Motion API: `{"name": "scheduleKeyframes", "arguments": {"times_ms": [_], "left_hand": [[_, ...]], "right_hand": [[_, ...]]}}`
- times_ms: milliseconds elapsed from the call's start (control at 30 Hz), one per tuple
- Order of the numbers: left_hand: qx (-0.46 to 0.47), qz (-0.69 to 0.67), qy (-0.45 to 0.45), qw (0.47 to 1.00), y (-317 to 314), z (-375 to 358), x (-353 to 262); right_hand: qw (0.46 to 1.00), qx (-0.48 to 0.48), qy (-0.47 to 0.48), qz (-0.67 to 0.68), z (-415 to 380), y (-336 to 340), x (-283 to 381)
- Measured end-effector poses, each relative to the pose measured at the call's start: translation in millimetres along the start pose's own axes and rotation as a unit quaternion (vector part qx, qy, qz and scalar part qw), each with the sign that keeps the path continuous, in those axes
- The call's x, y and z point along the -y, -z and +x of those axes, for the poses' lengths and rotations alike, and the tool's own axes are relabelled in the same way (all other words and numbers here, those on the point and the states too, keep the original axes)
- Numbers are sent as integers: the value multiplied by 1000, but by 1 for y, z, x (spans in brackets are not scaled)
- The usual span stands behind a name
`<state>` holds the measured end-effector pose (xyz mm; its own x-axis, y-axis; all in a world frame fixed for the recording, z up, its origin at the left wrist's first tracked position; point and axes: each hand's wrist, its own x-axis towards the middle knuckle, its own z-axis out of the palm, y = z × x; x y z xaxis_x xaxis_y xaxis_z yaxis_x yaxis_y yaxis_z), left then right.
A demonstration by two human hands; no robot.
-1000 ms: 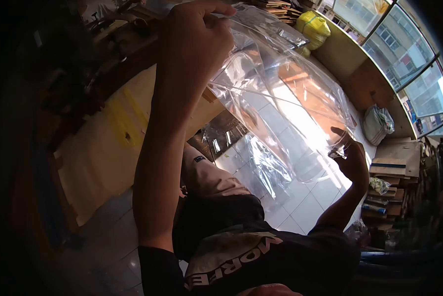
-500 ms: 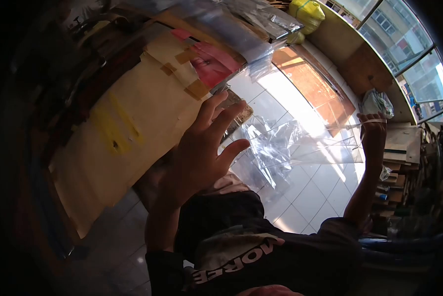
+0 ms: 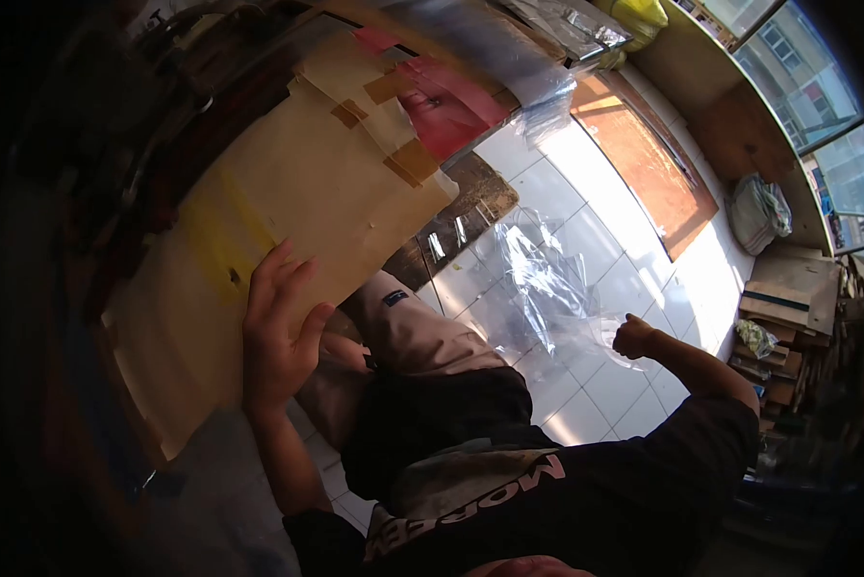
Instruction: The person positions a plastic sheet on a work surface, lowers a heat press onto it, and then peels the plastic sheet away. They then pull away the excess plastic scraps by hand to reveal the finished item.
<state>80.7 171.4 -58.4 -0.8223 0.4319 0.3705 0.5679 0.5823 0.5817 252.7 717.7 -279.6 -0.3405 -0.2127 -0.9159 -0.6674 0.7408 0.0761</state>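
My left hand point(image 3: 278, 332) is open with its fingers spread, resting against the edge of a table covered in taped brown cardboard point(image 3: 297, 192). It holds nothing. My right hand point(image 3: 634, 337) is low on the right, closed in a fist on the edge of a clear plastic bag point(image 3: 591, 332). The bag hangs down onto crumpled clear plastic point(image 3: 533, 274) on the white tiled floor. My knee in beige trousers point(image 3: 413, 332) is between the two hands.
A red sheet point(image 3: 446, 101) and more clear plastic point(image 3: 509, 48) lie on the table's far end. An orange-brown board point(image 3: 648, 163) lies on the floor. A white sack point(image 3: 759, 212) and stacked wood pieces point(image 3: 778, 308) stand at the right by the windows.
My left hand let go of the clear bag and dropped to the cardboard table edge. My right hand swung the bag from overhead down to the floor plastic.
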Motion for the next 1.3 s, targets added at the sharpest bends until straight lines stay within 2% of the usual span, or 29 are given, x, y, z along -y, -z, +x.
{"name": "scheduleKeyframes", "arguments": {"times_ms": [67,133,167,233,267,333,367,400,467,533,600,667,700,767,833,867,900,933,967,1033,1067,1133,1200,1233,1267,1300], "left_hand": [[5,-16,5,1000,-3,-2,6],[7,-13,-13,1000,-8,-3,11],[8,-14,-11,1000,-10,-4,13],[6,1,-18,1000,-11,-6,17],[6,0,-16,1000,-11,-6,17],[5,-6,-9,1000,-9,-6,17],[3,-5,-7,1000,-8,-6,16],[8,-14,-5,1000,-7,-4,15],[7,-22,-7,1000,-6,-2,15],[20,-5,-2,1000,-6,-2,13],[18,8,-9,1000,-7,-5,15],[14,22,-15,1000,-6,-6,16],[23,29,-14,999,-5,-6,15],[33,39,-20,999,-4,-7,14],[56,52,-19,997,-4,-7,16],[54,53,-26,997,-3,-7,15],[69,59,-21,996,-2,-7,14],[83,66,-16,994,-1,-6,13],[80,66,-21,994,1,-5,11],[113,51,-1,992,6,-1,5],[109,50,-4,993,9,2,3],[158,57,4,986,16,6,0],[168,57,4,984,19,10,1],[183,57,7,981,21,11,2],[179,60,8,982,22,12,3],[180,64,3,982,21,12,3]], "right_hand": [[994,21,-31,101,5,-28,-1],[979,89,-36,179,11,-53,-4],[979,91,-35,179,16,-68,-5],[879,250,-32,405,26,-99,-6],[879,252,-32,404,28,-108,-4],[743,325,-115,574,25,-109,2],[676,379,-108,623,43,-130,-2],[699,332,-145,616,29,-95,8],[714,334,-164,593,74,-119,4],[776,274,-210,528,120,-124,4],[818,109,-261,502,112,-43,3],[838,-138,-334,409,157,-31,-19],[802,-153,-348,460,162,1,-40],[682,-416,-360,482,172,51,-87],[523,-593,-341,508,142,124,-142],[446,-649,-356,504,124,154,-174],[345,-703,-344,518,92,188,-192],[304,-724,-365,499,70,208,-221],[246,-737,-313,546,60,217,-257],[152,-678,-193,693,22,251,-294],[125,-625,-148,756,22,256,-323],[119,-559,-78,817,29,260,-357],[56,-512,-53,856,33,276,-376],[41,-532,-88,841,35,285,-379],[42,-533,-83,841,34,293,-384],[99,-615,-172,763,31,301,-392]]}}
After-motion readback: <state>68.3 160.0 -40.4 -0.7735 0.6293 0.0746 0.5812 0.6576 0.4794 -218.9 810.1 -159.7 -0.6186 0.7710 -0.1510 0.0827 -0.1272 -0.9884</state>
